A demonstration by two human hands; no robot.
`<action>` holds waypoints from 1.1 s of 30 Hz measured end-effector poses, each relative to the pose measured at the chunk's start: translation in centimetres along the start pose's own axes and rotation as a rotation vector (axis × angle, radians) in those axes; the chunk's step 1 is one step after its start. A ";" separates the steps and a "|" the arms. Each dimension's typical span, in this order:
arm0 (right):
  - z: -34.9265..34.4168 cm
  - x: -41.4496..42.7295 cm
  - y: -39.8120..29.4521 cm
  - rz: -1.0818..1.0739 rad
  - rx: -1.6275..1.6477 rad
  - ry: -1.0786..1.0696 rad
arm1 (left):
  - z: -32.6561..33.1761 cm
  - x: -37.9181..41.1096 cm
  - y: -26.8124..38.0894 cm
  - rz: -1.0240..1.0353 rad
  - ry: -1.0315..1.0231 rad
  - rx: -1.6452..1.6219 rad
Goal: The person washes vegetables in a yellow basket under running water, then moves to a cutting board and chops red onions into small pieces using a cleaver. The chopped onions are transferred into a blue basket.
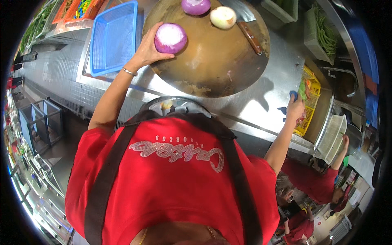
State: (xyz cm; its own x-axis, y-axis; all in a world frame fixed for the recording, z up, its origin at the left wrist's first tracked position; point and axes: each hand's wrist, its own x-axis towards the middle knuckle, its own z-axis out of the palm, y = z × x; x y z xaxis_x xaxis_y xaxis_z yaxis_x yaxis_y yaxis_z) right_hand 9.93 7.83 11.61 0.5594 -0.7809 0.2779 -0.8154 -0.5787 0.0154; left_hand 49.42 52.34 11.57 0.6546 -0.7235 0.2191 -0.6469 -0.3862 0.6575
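My left hand [149,46] grips a peeled purple onion [170,38] over the left side of a round wooden chopping block [211,67]. A second purple onion [196,5] and a pale onion [223,17] lie at the block's far side. Beside them rests a cleaver [250,38] with a wooden handle, its blade pointing away. My right hand [295,107] is off to the right, above the steel counter's end by a yellow basket [310,118] of vegetable scraps. Its fingers are on a small dark blue object [293,95] that I cannot identify.
A blue plastic basket [113,39] stands left of the block. Orange baskets [88,13] are at the far left. Green beans fill a white basket [314,36] on the right, near a sink faucet [352,73]. A co-worker [318,183] stands at the lower right beside white baskets [332,139].
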 end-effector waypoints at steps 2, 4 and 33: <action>-1.9 -0.3 -4.1 -0.151 0.258 0.053 | 0.6 -0.2 -0.2 0.009 0.053 -0.038; -3.1 -1.4 -9.9 -0.342 0.469 0.101 | 0.9 -0.3 -0.3 -0.013 0.065 -0.048; -7.1 0.4 -21.6 -0.712 0.436 -1.067 | 1.1 -0.5 -0.1 -0.011 0.108 -0.077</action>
State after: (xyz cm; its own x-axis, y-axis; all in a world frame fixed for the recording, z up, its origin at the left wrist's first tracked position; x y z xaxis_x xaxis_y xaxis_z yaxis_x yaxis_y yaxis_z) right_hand 26.79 21.67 18.18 0.8413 0.0315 -0.5397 -0.3011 -0.8018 -0.5162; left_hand 48.69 52.05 10.61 0.7030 -0.6516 0.2851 -0.6099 -0.3460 0.7130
